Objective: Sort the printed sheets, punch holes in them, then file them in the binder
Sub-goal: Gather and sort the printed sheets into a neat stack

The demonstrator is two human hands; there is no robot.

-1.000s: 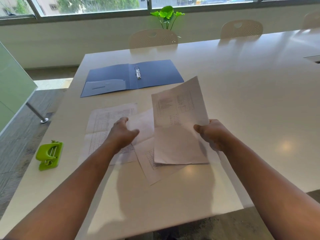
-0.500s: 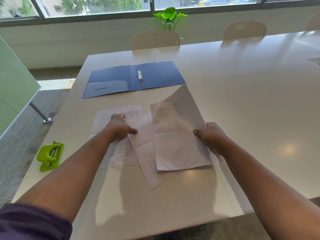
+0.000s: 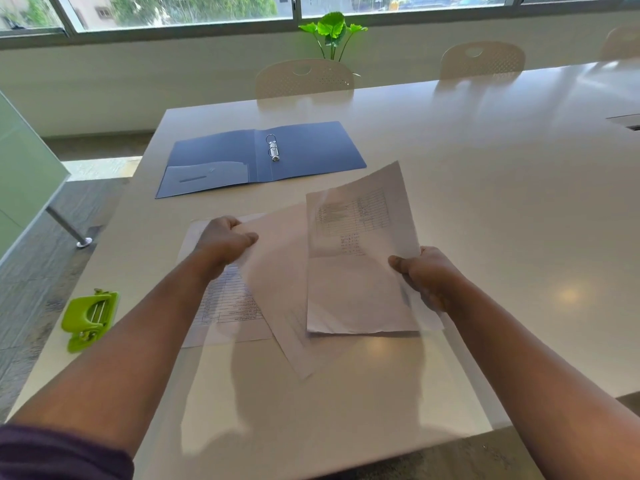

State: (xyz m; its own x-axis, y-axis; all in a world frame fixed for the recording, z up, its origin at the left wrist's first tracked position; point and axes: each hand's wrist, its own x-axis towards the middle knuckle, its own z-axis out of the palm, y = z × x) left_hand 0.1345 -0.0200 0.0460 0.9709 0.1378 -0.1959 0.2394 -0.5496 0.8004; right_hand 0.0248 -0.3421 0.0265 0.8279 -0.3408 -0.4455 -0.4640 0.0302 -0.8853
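On the white worktop (image 3: 485,202), the open blue binder (image 3: 263,157) lies at 12 o'clock. The left hand (image 3: 221,242) now pinches and lifts the middle sheet (image 3: 277,271), previously flat; the right hand (image 3: 426,275) still grips a printed sheet (image 3: 360,265). Another sheet (image 3: 228,306) stays flat. Green hole punch (image 3: 90,318) at 9 o'clock. Print is unreadable.

Looks like an office meeting room – one long white worktop (image 3: 485,188), perforated chairs (image 3: 304,77) tucked along its far side, window strip (image 3: 173,8) behind them.
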